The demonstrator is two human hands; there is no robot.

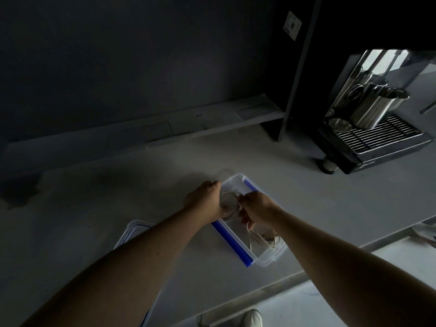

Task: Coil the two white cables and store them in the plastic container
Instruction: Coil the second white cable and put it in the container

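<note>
Cables: we see a thin, looped white coil [228, 204]; a second coil [264, 237] lies inside.
Container [269, 261]: clear rectangular plastic, blue latches.
Hands: our left hand [204, 197] and right hand [257, 208] grip the white coil.

— How's the light where you are?
— Dim. The wall [118, 55] from ten to twelve o'clock is near black. The brightest glints are on the steel jugs [372, 107] at two.
— And is it sharp?
— Soft and grainy. The white cables [230, 204] smear into a pale tangle at centre, and my left forearm [132, 256] is a dark shape at seven. Straight edges bow near the rim.
</note>
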